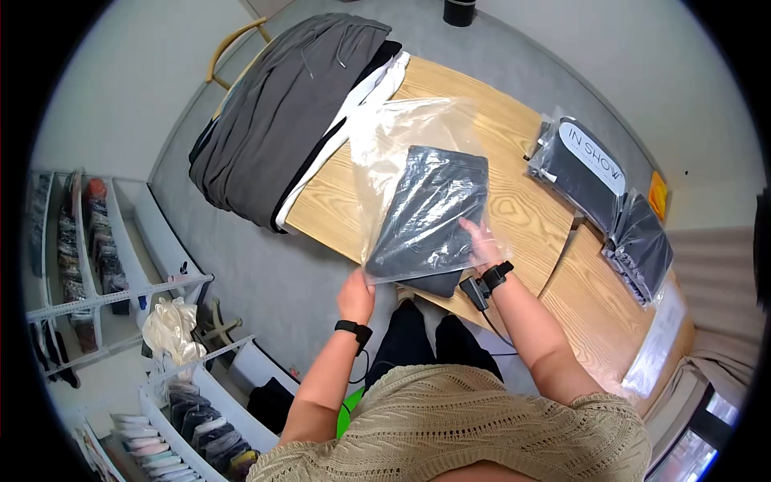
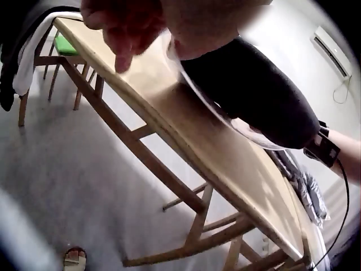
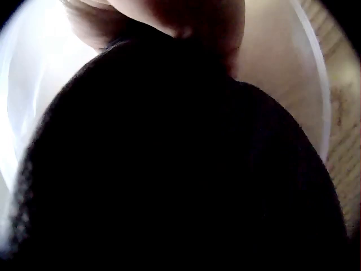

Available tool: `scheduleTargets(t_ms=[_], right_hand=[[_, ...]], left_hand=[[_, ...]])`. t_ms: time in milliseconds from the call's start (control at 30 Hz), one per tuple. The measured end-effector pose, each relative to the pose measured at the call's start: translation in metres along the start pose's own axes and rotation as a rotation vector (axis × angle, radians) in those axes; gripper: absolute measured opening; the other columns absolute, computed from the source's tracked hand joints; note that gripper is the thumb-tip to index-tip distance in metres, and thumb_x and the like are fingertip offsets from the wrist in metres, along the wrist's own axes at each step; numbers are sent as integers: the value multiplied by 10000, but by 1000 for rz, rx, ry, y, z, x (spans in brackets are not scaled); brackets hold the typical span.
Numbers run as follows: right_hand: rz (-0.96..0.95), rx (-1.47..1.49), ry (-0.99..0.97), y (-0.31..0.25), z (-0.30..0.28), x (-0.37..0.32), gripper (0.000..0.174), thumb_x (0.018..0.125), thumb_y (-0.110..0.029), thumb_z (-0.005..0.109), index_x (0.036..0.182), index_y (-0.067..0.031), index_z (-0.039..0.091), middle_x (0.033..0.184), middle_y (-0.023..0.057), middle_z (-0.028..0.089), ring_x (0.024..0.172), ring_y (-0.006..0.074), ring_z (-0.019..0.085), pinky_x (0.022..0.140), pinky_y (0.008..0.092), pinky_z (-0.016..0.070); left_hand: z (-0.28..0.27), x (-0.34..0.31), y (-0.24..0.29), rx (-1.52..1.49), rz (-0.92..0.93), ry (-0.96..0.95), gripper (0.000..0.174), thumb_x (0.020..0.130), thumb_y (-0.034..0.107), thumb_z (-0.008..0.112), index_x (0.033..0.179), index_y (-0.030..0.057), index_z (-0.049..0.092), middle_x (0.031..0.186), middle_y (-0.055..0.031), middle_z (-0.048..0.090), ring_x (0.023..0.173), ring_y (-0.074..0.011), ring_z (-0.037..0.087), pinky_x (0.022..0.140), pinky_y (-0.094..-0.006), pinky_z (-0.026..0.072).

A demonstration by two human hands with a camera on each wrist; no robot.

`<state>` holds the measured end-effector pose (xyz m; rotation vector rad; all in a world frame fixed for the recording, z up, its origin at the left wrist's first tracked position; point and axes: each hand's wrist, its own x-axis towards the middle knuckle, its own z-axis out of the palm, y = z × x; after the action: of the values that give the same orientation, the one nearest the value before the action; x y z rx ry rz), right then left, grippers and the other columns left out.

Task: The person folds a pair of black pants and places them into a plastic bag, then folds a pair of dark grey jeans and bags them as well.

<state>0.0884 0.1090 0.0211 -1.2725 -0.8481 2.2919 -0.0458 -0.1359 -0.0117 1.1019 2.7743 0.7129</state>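
A folded dark garment (image 1: 438,209) lies inside a clear plastic bag (image 1: 377,153), its lower end sticking out at the bag's near edge. My left hand (image 1: 356,296) pinches the bag's near left corner; in the left wrist view the left hand (image 2: 163,25) is at the top, beside the dark cloth (image 2: 248,84). The right hand (image 1: 483,245) grips the garment and bag at the right side, thumb on top, other fingers hidden beneath. In the right wrist view, dark cloth (image 3: 180,164) fills the middle, with the right hand (image 3: 186,28) holding it above.
Grey and white garments (image 1: 297,104) are piled at the table's far left. Packaged dark garments (image 1: 586,173) lie on the wooden table (image 1: 522,209) at right, near an orange packet (image 1: 658,194). Shelves (image 1: 120,297) with bagged items stand at left. A cable hangs by the right wrist.
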Motion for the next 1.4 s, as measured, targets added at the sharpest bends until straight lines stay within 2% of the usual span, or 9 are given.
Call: scheduleTargets(t_ms=[67,100,233,333,800,1100,1300,1333,1400], right_hand=[[-5,23,6,16,-12,14,669,813,-156,674,1382,-73,331,1307,117,456,1090,245,513,880,342,462],[-145,-3,60,24,-14,18,641,819,-146,653,1372,-50,342,1306,120,463,1103,247,507,884,339,452],[-458,-52,199,29,-12,15,521,835,-138,596,1299,27,429,1251,131,525,1097,247,516,906,336,416],[-385,-361,328,30,-28,18,445,840,-150,585,1221,64,498,1161,148,591,1047,246,548,927,335,398],[-556,87,519,34,-19,30,471,839,-64,586,1270,50,434,1220,127,535,1091,229,505,964,315,368],[468,407,-262,53,-33,-24,507,848,-180,662,1264,-17,423,1175,150,533,1059,297,552,899,433,485],[769,310,-206,50,-34,0,294,877,-164,615,1122,-17,545,1091,147,585,1034,234,563,880,368,485],[767,314,-207,58,-32,-1,294,877,-164,615,1122,-17,545,1091,147,585,1034,234,563,880,368,485],[35,-86,-145,48,1,-28,279,877,-208,613,1078,-21,566,980,136,619,846,193,604,759,310,506]], left_hand=[[3,1,0,116,-123,-266,198,800,207,592,868,23,624,829,-200,632,665,-381,608,593,-477,489],[7,1,6,165,-41,-118,269,805,254,566,647,38,596,620,-172,603,593,-368,600,553,-470,482],[4,0,22,197,76,-168,250,776,238,559,622,45,594,594,-163,603,529,-351,591,508,-453,483],[1,-5,33,159,131,-231,241,770,245,561,631,51,599,597,-161,607,536,-340,602,508,-446,490],[-7,-26,79,-39,428,-618,264,769,248,568,626,31,612,648,-171,622,592,-350,613,551,-457,496],[1,-17,80,-157,406,-620,244,771,224,558,649,25,627,648,-192,617,584,-374,604,567,-475,494],[-19,-23,71,-82,444,-665,234,779,224,562,654,31,608,645,-181,608,606,-367,600,567,-466,482],[-21,-23,69,-79,448,-666,234,779,224,562,654,31,608,645,-181,608,606,-367,600,567,-466,482],[-27,-21,69,-132,458,-688,246,780,236,574,641,34,597,640,-173,604,613,-362,596,568,-464,473]])
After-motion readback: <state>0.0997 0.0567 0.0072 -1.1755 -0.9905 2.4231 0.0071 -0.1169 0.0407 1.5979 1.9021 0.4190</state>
